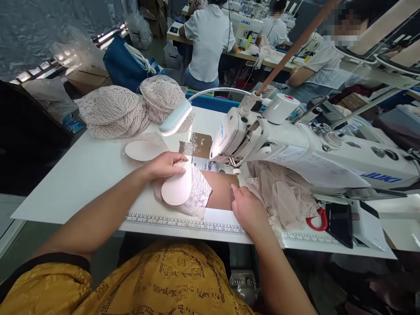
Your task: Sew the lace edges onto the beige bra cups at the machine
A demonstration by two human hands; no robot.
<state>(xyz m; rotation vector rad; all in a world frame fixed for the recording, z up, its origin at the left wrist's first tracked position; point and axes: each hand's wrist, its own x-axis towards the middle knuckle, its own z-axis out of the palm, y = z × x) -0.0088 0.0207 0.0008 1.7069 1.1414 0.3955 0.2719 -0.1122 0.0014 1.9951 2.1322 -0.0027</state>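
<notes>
My left hand (167,165) is closed on the upper edge of a smooth pale bra cup pad (176,188), thumb on top. Pale patterned lace (200,188) spreads out from under the pad to the right, with sheer fabric at its lower side. My right hand (246,205) is closed around a small tool with a thin metal tip (230,186); the fingers hide the rest, so its kind does not show. Both hands are in front of the needle area of a white sewing machine (236,135). Another pale pad (144,150) lies on sheer fabric beyond my left forearm.
Stacks of lace cups (113,111) stand at the table's back left. A lamp (175,118) overhangs the white table (95,170). Loose beige fabric (282,192), red-handled scissors (317,220) and a dark phone-like object (339,223) lie right. A ruler strip (183,222) edges the front. People sit beyond.
</notes>
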